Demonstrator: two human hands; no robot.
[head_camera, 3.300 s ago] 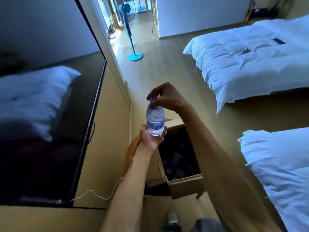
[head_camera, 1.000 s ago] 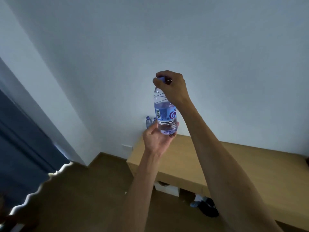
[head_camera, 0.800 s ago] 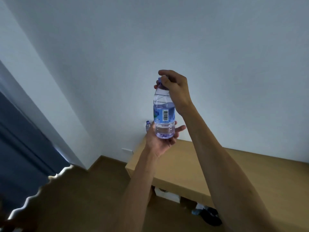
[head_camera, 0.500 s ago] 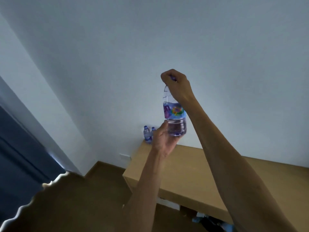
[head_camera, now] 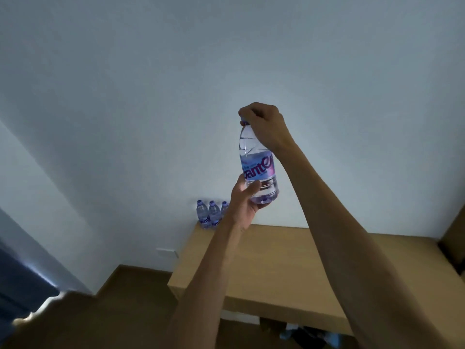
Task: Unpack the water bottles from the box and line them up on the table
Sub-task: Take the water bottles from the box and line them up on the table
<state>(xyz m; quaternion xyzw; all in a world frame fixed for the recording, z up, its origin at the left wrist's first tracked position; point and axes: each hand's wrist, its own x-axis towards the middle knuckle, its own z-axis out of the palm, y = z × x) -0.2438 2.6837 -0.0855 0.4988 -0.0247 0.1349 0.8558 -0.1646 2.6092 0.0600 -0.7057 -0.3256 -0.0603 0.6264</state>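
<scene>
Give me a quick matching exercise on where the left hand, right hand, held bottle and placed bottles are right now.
Things:
1. left hand
2. right hand
3. held bottle
4. placed bottles

Places:
A. standing at the table's far left corner by the wall
B. gripping the cap end
C. upright in the air above the table
D. cupping the base

Pairs: 1-D, 2-B, 3-C, 4-A

A water bottle (head_camera: 258,167) is held upright by right hand (head_camera: 264,124) at the cap and left hand (head_camera: 245,205) at the base, above the table (head_camera: 276,268), three bottles (head_camera: 211,215) lined up at its far left.
</scene>
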